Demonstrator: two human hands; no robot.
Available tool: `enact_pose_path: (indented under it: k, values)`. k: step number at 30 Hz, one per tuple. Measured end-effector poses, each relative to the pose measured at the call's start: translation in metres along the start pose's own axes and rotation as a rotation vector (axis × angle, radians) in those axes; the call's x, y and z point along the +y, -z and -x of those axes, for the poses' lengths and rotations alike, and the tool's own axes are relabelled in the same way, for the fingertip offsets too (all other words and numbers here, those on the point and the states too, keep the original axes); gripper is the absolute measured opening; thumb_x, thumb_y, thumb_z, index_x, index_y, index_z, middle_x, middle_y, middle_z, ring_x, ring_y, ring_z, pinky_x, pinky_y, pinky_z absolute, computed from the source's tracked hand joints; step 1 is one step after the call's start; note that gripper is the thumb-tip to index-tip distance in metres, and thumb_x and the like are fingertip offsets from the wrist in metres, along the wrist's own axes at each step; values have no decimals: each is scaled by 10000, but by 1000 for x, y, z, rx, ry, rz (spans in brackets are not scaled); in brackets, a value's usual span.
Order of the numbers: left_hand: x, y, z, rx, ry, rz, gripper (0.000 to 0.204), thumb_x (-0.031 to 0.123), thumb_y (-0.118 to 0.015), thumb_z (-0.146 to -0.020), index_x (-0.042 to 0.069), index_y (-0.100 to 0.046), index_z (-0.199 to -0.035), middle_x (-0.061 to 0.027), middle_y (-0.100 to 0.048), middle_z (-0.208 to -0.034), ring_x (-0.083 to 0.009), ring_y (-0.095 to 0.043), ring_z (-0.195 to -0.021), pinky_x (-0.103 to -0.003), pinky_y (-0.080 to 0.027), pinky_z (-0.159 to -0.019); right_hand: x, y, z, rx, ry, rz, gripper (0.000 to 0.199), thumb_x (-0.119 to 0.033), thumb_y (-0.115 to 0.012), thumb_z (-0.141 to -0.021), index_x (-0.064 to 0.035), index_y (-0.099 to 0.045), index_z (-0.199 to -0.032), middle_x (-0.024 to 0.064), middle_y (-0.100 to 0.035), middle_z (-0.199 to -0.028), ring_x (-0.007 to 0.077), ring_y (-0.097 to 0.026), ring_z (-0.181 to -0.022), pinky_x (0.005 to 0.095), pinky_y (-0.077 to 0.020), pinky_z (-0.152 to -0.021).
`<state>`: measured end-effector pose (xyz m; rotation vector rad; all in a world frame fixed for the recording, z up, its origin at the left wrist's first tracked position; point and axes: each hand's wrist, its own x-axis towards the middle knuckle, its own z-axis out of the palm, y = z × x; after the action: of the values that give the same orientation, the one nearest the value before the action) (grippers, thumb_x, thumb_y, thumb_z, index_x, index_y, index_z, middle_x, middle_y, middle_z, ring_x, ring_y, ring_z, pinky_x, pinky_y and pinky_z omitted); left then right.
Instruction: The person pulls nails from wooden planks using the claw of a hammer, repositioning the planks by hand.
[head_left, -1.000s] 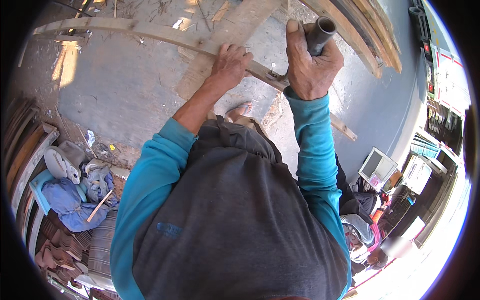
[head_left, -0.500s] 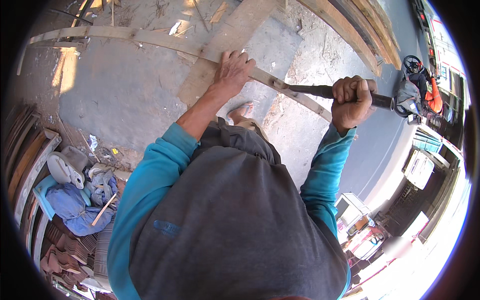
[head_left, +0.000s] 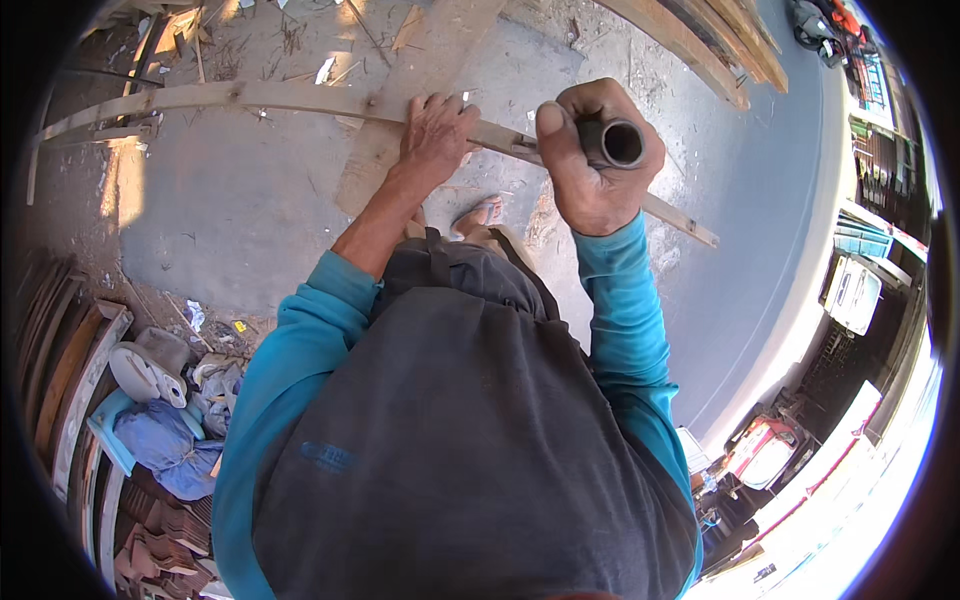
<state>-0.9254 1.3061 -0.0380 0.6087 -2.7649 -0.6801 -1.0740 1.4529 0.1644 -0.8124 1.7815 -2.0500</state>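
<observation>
A long, narrow wooden batten (head_left: pixel 300 97) crosses in front of me, with dark spots along its face. My left hand (head_left: pixel 436 137) is closed around it near the middle, fingers curled over the far edge. My right hand (head_left: pixel 600 185) is wrapped around a pry bar with a hollow pipe handle (head_left: pixel 592 138). The handle's open round end points up toward me, thumb along its side. The bar's thin dark tip (head_left: pixel 526 146) meets the batten just right of my left hand; my right fist hides most of the shaft.
Thick timber beams (head_left: pixel 690 50) lie at the upper right. To the left are stacked planks (head_left: pixel 60 375), a blue cloth bundle (head_left: pixel 165 445) and reddish tiles (head_left: pixel 165 535). My sandalled foot (head_left: pixel 480 213) is below the batten. Wood scraps litter the grey floor (head_left: pixel 240 190).
My right hand has swung left and up, tilting the pry bar from lying nearly level to standing steeply on the batten. My left hand stays on the batten, shifted slightly left in view.
</observation>
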Motion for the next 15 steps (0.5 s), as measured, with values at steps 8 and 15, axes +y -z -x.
enact_pose_path:
  k: [8, 15]
  values:
    - [5, -9, -11, -28, -59, 0, 437, 271, -819, -732, 116, -661, -1109, -85, -617, -1033, -294, -565, -1056, -460, -370, -943, 3, -22, -9, -139, 110, 274, 143, -150, -647, -910, -53, -546, -881, 21, -536, -632, 110, -500, -528, 294, -423, -493]
    - [8, -8, -19, -100, -32, -37, 504, 280, -855, -717, 115, -658, -1151, -89, -628, -1080, -290, -556, -1114, -460, -363, -963, -27, 204, -13, 557, 113, -320, 235, -175, -498, -883, -138, -419, -665, -57, -303, -484, 60, -301, -373, 229, -285, -374]
